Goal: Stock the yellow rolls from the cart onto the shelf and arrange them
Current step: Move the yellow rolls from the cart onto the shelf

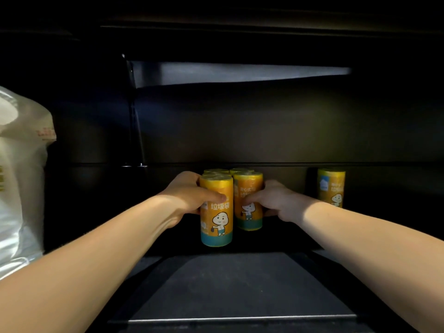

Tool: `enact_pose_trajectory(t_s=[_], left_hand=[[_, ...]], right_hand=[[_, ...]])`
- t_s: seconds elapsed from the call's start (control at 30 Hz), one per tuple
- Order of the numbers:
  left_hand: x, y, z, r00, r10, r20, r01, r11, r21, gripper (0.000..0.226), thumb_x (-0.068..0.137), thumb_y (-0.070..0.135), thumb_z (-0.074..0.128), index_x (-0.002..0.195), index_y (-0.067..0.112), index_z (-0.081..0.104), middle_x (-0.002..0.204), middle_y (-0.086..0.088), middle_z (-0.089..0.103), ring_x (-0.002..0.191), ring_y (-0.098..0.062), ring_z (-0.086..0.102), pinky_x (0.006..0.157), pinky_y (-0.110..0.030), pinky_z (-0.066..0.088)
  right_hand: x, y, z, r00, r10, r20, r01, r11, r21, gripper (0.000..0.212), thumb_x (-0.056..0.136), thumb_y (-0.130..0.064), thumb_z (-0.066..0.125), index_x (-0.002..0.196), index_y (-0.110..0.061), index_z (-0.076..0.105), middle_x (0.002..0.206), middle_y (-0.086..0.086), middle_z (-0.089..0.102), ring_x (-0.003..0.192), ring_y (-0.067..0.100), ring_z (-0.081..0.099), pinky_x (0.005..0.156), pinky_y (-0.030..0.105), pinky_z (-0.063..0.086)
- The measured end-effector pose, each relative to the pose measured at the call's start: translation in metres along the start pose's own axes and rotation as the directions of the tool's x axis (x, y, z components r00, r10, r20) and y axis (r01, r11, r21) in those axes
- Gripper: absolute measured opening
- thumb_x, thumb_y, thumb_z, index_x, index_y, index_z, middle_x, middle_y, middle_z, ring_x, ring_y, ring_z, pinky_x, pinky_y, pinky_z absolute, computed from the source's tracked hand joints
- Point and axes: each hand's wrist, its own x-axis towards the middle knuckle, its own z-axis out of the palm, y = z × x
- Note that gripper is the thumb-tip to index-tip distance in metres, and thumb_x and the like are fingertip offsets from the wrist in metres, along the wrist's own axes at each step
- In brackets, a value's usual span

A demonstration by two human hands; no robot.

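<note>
Head view, writing: the front-left roll (216,212) carries white Chinese characters reading 垃圾袋 across its yellow wrapper, just past the left thumb. The smaller print lower down is too blurred to read.
Artwork: below the characters stands a white, round-headed cartoon figure. A teal band rings the foot of the roll.
Front-right roll (248,207): it has the same yellow wrapper, figure and teal band. Its characters are partly covered by the right thumb and cannot be read whole.
Lone roll (331,187): it stands upright well to the right of the right hand, apart from the group. A small blue-and-white house mark sits near its top, with blurred white characters beside it.
Rear rolls (217,171): only their yellow tops show, directly behind the two front rolls and beyond the fingertips. The group stands packed close together.
Left hand (189,195): it wraps round the front-left roll from that roll's left side, with the thumb laid across the front.
Right hand (272,200): it grips the front-right roll from that roll's right side, with the thumb on the front. The fingers are hidden behind the roll.
Shelf (240,284): it is a dark board and every roll stands upright on it towards the back wall. Its pale front edge lies nearer the person than the hands.
White bag (21,176): it is glossy and sits far left of the left forearm. Its red print is too blurred to read and its contents cannot be told.
</note>
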Motion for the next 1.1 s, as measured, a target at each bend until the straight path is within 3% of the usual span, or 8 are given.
enact_pose_trajectory(t_s=[0.1, 0.27, 0.4, 0.5, 0.73, 0.83, 1.0, 1.1], left_hand=[[0.002, 0.000, 0.001, 1.000, 0.008, 0.004, -0.008, 1.000, 0.021, 0.039, 0.072, 0.012, 0.084, 0.108, 0.011, 0.069, 0.099, -0.006, 0.076, 0.094, -0.024, 0.072, 0.088, -0.047, 0.058], [0.003, 0.001, 0.001, 1.000, 0.025, 0.015, -0.025, 0.998, 0.053, 0.033, 0.076, 0.011, 0.082, 0.106, 0.012, 0.069, 0.098, -0.006, 0.076, 0.093, -0.022, 0.072, 0.087, -0.045, 0.058], [0.003, -0.001, 0.002, 1.000, 0.026, 0.016, -0.026, 0.999, 0.042, 0.029, 0.077, 0.008, 0.080, 0.104, 0.012, 0.069, 0.097, -0.005, 0.076, 0.093, -0.021, 0.072, 0.087, -0.044, 0.058], [0.004, -0.003, 0.002, 1.000, -0.006, 0.025, 0.005, 1.000, 0.014, 0.033, 0.078, 0.007, 0.079, 0.108, 0.011, 0.067, 0.101, -0.006, 0.075, 0.096, -0.022, 0.071, 0.091, -0.045, 0.056], [0.003, -0.013, 0.003, 0.999, -0.012, 0.030, 0.014, 0.999, -0.044, 0.036, 0.080, 0.012, 0.078, 0.112, 0.018, 0.063, 0.108, -0.003, 0.074, 0.102, -0.021, 0.069, 0.096, -0.047, 0.053], [0.003, -0.016, 0.003, 0.999, -0.034, 0.024, 0.035, 0.999, -0.027, 0.041, 0.080, 0.022, 0.079, 0.117, 0.021, 0.062, 0.113, -0.001, 0.072, 0.105, -0.020, 0.067, 0.098, -0.045, 0.051], [-0.006, -0.013, 0.003, 0.998, -0.054, 0.018, 0.053, 0.997, 0.056, 0.043, 0.079, 0.033, 0.079, 0.118, 0.023, 0.063, 0.118, 0.000, 0.069, 0.109, -0.019, 0.063, 0.098, -0.041, 0.050], [-0.014, -0.010, -0.001, 0.997, -0.053, -0.050, 0.056, 0.997, 0.058, 0.071, 0.072, 0.038, 0.085, 0.132, 0.016, 0.055, 0.125, -0.003, 0.065, 0.112, -0.021, 0.061, 0.093, -0.038, 0.050]], right_hand=[[0.005, 0.002, 0.001, 1.000, 0.002, -0.001, -0.002, 1.000, 0.014, 0.035, 0.075, -0.011, 0.082, 0.101, -0.017, 0.061, 0.107, 0.007, 0.068, 0.095, 0.020, 0.064, 0.077, 0.036, 0.054], [0.009, 0.006, -0.001, 1.000, -0.012, 0.026, 0.012, 1.000, 0.025, 0.034, 0.076, -0.011, 0.082, 0.103, -0.016, 0.062, 0.105, 0.006, 0.069, 0.088, 0.015, 0.064, 0.063, 0.029, 0.050], [0.015, 0.010, 0.000, 0.999, -0.019, 0.044, 0.018, 1.000, 0.011, 0.048, 0.075, -0.014, 0.083, 0.118, -0.014, 0.062, 0.112, 0.007, 0.070, 0.102, 0.021, 0.066, 0.075, 0.035, 0.054], [0.016, 0.012, 0.000, 0.998, -0.034, 0.060, 0.036, 0.999, -0.020, 0.049, 0.075, -0.018, 0.083, 0.120, -0.016, 0.062, 0.113, 0.006, 0.070, 0.103, 0.021, 0.066, 0.071, 0.032, 0.053], [0.015, 0.014, 0.000, 0.998, -0.045, 0.049, 0.050, 0.993, -0.108, 0.062, 0.067, -0.031, 0.088, 0.121, -0.020, 0.060, 0.114, 0.002, 0.070, 0.104, 0.020, 0.065, 0.085, 0.041, 0.055], [0.011, 0.014, -0.001, 0.997, -0.069, 0.033, 0.072, 0.990, -0.121, 0.067, 0.067, -0.029, 0.089, 0.124, -0.017, 0.058, 0.117, 0.003, 0.068, 0.106, 0.019, 0.064, 0.086, 0.037, 0.054], [-0.001, 0.015, -0.003, 0.994, -0.102, 0.045, 0.109, 0.973, -0.204, 0.113, 0.030, -0.051, 0.088, 0.131, -0.019, 0.049, 0.123, 0.001, 0.064, 0.110, 0.018, 0.061, 0.096, 0.040, 0.052], [-0.017, 0.010, -0.007, 0.994, -0.112, 0.015, 0.112, 0.964, -0.242, 0.100, 0.050, -0.044, 0.092, 0.133, -0.015, 0.044, 0.126, 0.002, 0.061, 0.112, 0.019, 0.060, 0.092, 0.034, 0.051]])
